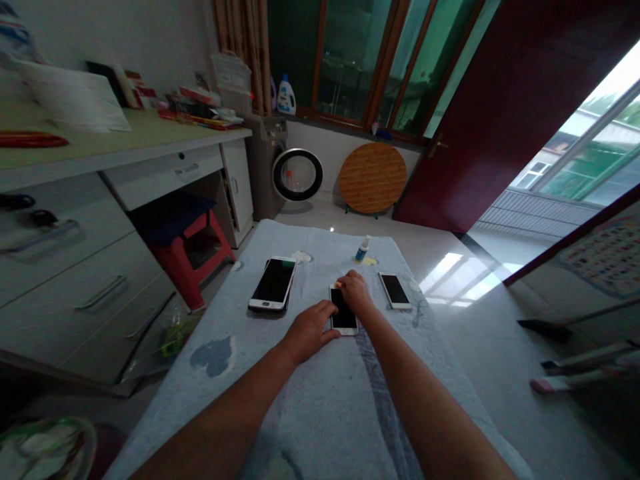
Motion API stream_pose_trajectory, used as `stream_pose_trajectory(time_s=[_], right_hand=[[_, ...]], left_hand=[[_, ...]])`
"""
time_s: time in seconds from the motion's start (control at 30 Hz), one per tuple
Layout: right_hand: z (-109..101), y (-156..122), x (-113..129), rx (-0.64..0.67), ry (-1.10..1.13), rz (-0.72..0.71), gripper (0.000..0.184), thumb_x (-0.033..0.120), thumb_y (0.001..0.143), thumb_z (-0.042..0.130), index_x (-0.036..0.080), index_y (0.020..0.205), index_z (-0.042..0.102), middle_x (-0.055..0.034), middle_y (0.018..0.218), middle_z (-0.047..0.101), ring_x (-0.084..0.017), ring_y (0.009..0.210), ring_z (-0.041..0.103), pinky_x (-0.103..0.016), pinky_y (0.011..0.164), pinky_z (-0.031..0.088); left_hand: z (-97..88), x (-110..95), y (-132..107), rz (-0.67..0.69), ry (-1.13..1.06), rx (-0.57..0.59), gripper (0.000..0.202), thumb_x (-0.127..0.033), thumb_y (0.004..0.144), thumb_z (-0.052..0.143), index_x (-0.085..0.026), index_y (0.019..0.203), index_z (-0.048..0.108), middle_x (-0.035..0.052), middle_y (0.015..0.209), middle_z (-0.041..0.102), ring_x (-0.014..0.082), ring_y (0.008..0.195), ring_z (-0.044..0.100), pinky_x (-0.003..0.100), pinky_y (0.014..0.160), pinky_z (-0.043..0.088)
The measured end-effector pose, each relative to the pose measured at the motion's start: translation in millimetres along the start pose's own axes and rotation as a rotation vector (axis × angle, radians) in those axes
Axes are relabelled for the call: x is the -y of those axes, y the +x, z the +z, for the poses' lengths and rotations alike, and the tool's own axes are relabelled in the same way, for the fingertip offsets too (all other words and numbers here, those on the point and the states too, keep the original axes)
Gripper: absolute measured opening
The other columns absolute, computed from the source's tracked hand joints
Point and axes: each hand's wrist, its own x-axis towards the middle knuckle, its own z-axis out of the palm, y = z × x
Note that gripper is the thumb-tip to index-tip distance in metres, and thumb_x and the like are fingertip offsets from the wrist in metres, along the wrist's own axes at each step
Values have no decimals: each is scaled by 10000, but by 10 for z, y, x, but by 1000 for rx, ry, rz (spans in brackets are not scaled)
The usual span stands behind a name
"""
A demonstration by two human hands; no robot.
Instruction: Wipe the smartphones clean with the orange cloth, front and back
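A white smartphone (pixel 345 320) with a dark screen lies flat on the cloth-covered table in front of me. My left hand (pixel 311 328) grips its left edge, the thumb near the lower corner and the fingers over the side of the screen. Over the phone's upper end, my right hand (pixel 354 291) has its fingers curled down and pressed together; whatever is in them, if anything, is hidden. To the left rests a larger white-framed phone (pixel 274 281) on top of a dark flat item. A smaller white phone (pixel 395 291) lies to the right.
A small bottle with a blue label (pixel 362 249) stands beyond my right hand. The blue-grey tablecloth (pixel 310 413) covers the table. A red stool (pixel 193 260) and a desk (pixel 165 150) are at left; a washing machine with its door (pixel 298 175) ajar stands behind.
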Motion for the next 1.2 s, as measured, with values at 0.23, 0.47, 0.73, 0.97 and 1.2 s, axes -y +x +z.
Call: stream_pose_trajectory(time_s=[0.23, 0.47, 0.73, 0.97, 1.2], right_hand=[[-11, -304, 98, 24, 120, -212, 229, 159, 907, 503, 182, 916, 730, -64, 900, 573, -159, 877, 514, -258, 814, 380], [-181, -843, 103, 119, 344, -311, 195, 138, 883, 543, 191, 911, 729, -47, 899, 575, -131, 814, 535, -239, 747, 410], [-215, -787, -137, 90, 283, -184, 181, 202, 892, 565, 189, 928, 741, -53, 866, 600, -128, 782, 569, -231, 722, 416], [-115, -200, -144, 4, 62, -27, 205, 218, 910, 540, 161, 899, 737, -62, 830, 599, -137, 801, 553, -217, 719, 381], [16, -57, 93, 7, 37, -104, 244, 210, 926, 497, 170, 859, 728, -60, 861, 593, -135, 823, 536, -213, 759, 363]], left_hand=[[66, 38, 14, 3, -50, -169, 640, -279, 713, 729, -231, 1240, 370, 84, 1218, 444, 261, 1146, 497, 438, 951, 460], [110, 128, 21, 31, 141, -195, 848, -483, 718, 731, -155, 1377, 311, 196, 1380, 440, 344, 1292, 411, 528, 1048, 353], [44, 47, 24, -7, 259, 28, 475, -432, 842, 629, -195, 1246, 549, 120, 1387, 515, 272, 1304, 440, 507, 1098, 264], [-9, 0, 30, -14, 238, 48, 483, -415, 836, 635, -186, 1253, 554, 128, 1386, 513, 273, 1302, 438, 500, 1103, 255], [-34, -10, 28, -17, 220, 39, 490, -411, 810, 670, -191, 1234, 564, 115, 1366, 534, 264, 1284, 453, 483, 1106, 259]])
